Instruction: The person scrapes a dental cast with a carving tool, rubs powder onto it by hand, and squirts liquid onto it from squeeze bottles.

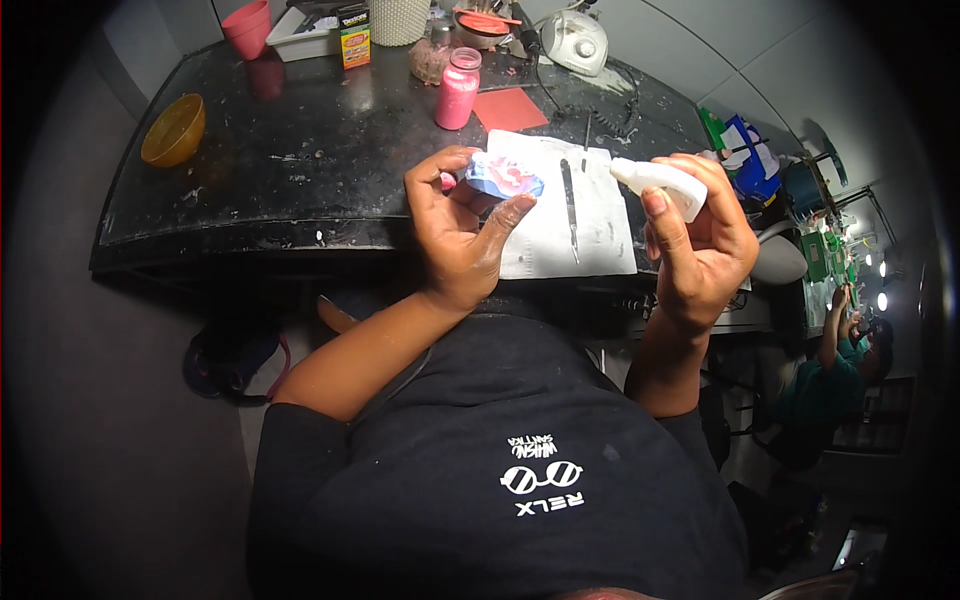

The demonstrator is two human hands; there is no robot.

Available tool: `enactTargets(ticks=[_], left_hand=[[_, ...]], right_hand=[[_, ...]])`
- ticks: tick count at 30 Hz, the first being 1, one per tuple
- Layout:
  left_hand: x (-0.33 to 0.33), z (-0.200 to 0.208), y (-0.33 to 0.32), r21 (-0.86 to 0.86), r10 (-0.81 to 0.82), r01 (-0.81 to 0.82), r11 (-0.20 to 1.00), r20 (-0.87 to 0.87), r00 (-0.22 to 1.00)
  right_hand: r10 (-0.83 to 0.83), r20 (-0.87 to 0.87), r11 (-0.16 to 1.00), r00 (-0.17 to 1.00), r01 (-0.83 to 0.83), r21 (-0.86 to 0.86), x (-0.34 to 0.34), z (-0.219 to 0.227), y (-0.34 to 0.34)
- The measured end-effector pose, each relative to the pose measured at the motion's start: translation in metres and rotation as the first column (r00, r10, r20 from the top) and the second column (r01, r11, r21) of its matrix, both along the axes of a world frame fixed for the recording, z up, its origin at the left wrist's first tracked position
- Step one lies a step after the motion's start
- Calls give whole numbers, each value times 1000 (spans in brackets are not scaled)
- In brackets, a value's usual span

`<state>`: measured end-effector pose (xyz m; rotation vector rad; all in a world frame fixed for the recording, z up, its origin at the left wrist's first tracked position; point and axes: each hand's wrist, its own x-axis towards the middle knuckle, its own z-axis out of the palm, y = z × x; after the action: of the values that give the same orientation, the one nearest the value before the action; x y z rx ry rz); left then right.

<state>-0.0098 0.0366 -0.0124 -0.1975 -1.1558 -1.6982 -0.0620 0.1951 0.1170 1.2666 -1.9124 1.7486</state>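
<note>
Between the thumb and fingers of my left hand [455, 240] is a small blue dental cast [505, 178] with pink and white material on its upper face. My right hand [708, 235] grips a white squeeze bottle [670, 187], tilted with its narrow nozzle toward the cast but apart from it. A white paper sheet [540, 245] lies below, between both hands. On it rests a slim dark metal hand tool [570, 205], and a second thin tool [587, 140] lies near its far edge. An uncapped jar of pink powder [457, 97] stands beyond my left hand.
A red square sheet [510, 110] lies beside the jar. An orange bowl [174, 131] sits at the left; a pink cup [247, 30], a white tray [300, 38] and a small box [354, 38] stand farther back. A white corded machine [575, 43] is at the back. Another person [825, 385] is far right.
</note>
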Motion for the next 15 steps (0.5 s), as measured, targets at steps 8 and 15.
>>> enactTargets(ticks=[8, 15], left_hand=[[-3, -7, -3, 5, 30, -30, 1000, 18, 999], [-1, -4, -1, 36, 3, -3, 999, 0, 1000]], right_hand=[[31, 17, 1000, 999, -32, 2, -5, 0, -6], [42, 7, 999, 999, -42, 0, -5, 2, -10]])
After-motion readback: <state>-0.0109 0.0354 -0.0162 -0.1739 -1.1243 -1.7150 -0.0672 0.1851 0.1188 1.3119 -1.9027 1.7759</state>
